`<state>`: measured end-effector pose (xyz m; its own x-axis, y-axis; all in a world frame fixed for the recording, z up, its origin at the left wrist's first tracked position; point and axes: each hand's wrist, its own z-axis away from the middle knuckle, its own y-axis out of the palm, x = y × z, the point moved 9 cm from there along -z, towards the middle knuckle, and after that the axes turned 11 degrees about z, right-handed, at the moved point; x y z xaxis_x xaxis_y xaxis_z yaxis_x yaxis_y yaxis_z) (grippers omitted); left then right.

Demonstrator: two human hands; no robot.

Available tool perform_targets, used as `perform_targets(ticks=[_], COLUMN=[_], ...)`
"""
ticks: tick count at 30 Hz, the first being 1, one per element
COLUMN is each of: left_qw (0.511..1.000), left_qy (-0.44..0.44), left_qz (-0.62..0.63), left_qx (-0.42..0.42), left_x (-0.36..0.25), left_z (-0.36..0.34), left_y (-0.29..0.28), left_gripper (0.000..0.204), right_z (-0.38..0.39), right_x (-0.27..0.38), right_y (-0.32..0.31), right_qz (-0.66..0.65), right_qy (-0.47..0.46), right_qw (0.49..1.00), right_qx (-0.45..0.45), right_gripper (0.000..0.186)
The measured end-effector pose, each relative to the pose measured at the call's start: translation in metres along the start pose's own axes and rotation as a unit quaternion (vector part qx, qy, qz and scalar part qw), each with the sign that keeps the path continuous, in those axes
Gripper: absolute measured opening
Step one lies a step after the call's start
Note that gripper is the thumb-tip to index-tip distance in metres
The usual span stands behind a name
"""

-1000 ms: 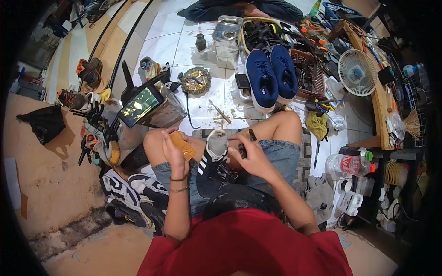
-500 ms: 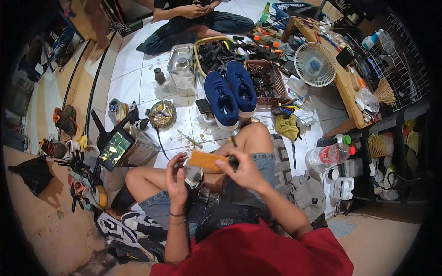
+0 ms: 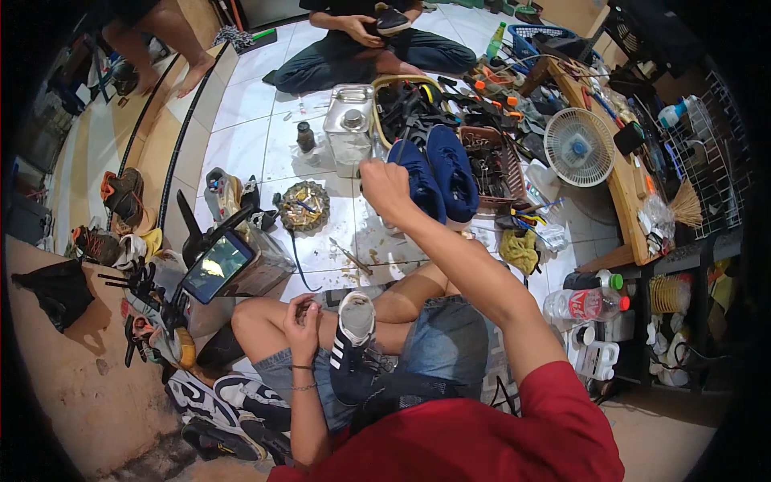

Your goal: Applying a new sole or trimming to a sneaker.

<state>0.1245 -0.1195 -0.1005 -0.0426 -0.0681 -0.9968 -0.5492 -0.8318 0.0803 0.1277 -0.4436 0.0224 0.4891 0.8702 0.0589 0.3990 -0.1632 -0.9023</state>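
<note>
My right hand (image 3: 385,189) reaches forward over the tiled floor, beside the toe of a pair of navy blue shoes (image 3: 452,175) and just in front of a square metal can (image 3: 346,127). Its fingers are curled closed, and what they grip is hidden. Over my lap, my left hand (image 3: 303,328) has its fingers bent in toward the thumb; anything small between them is too unclear to name. Right of it, a black shoe with white stripes (image 3: 347,365) rests in my lap, its pale grey tongue (image 3: 356,315) facing up.
An ashtray of cigarette butts (image 3: 303,207) and a small dark bottle (image 3: 305,136) stand left of the can. A propped phone (image 3: 218,267) is at left. Baskets of tools, a white fan (image 3: 577,148) and a wooden bench lie right. Another person holds a dark shoe (image 3: 392,20).
My right hand has swung forward from my lap to the blue shoes; the orange block it held is out of sight. The lap shoe shows more. The view has shifted. The other person now holds a shoe.
</note>
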Motion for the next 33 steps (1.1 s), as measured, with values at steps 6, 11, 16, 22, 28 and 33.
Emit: perform_targets(ticks=[6,11,16,22,28,33], left_qw=[0.988,0.986,0.983,0.985,0.985,0.983], left_qy=[-0.049,-0.048,-0.061,-0.052,-0.047,-0.045], left_qz=[0.144,0.158,0.175,0.164,0.166,0.180], left_qx=[-0.016,-0.014,-0.003,-0.004,0.019,0.004], left_x=[0.008,0.007,0.008,0.007,0.004,0.007], left_z=[-0.002,-0.005,-0.005,-0.002,-0.010,-0.002], left_y=[-0.004,-0.009,-0.010,-0.013,0.002,-0.012], left_gripper=[0.020,0.022,0.021,0.021,0.023,0.028], right_z=[-0.023,-0.027,-0.032,-0.026,-0.008,-0.041], right_x=[-0.011,0.002,-0.007,-0.002,-0.043,-0.042], right_y=[0.061,0.065,0.070,0.087,0.114,0.064], right_qz=[0.089,0.108,0.116,0.141,0.157,0.024], right_qy=[0.028,0.021,0.040,0.039,0.103,0.096], right_qw=[0.994,0.992,0.987,0.974,0.952,0.965], right_qx=[0.058,0.067,0.099,0.171,0.244,0.243], right_gripper=[0.019,0.018,0.017,0.019,0.021,0.036])
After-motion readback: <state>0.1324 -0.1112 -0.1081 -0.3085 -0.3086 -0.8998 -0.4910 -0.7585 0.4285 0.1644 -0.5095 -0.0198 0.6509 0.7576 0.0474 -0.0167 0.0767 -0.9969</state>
